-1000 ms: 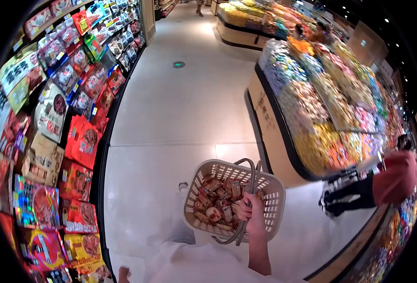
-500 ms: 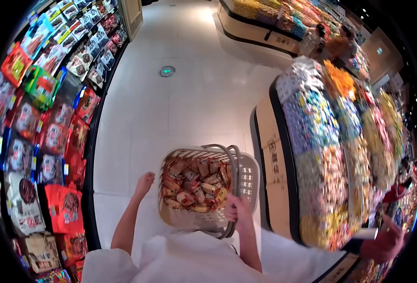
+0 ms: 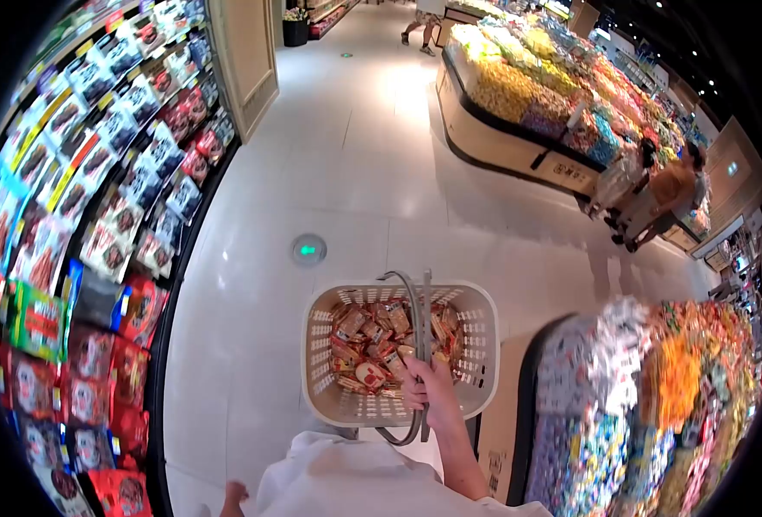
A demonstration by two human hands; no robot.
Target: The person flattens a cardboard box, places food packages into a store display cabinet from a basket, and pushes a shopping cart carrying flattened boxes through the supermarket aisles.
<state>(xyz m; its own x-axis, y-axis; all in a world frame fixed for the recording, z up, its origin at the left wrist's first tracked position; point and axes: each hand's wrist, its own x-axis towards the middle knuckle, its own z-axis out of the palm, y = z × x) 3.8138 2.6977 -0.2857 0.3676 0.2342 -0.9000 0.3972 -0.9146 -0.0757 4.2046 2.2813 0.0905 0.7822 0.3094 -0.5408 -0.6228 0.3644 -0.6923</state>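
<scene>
My right hand is wrapped round the grey handle of a pale plastic shopping basket. The basket hangs in front of my white top and has slotted sides. Inside lie many small snack packs in red and tan wrappers. My left hand hangs low at the bottom edge, apart from the basket. Only a small dim part of it shows, and its fingers cannot be made out.
Shelves of bagged snacks line the left side. At right stands a bin of wrapped sweets, with another long candy counter farther ahead. Two people stand beside it. A green arrow light is set in the floor.
The view has moved forward along the aisle; the floor light and right-hand bin are nearer. My left hand has swung down and back. My right hand still grips the basket handle.
</scene>
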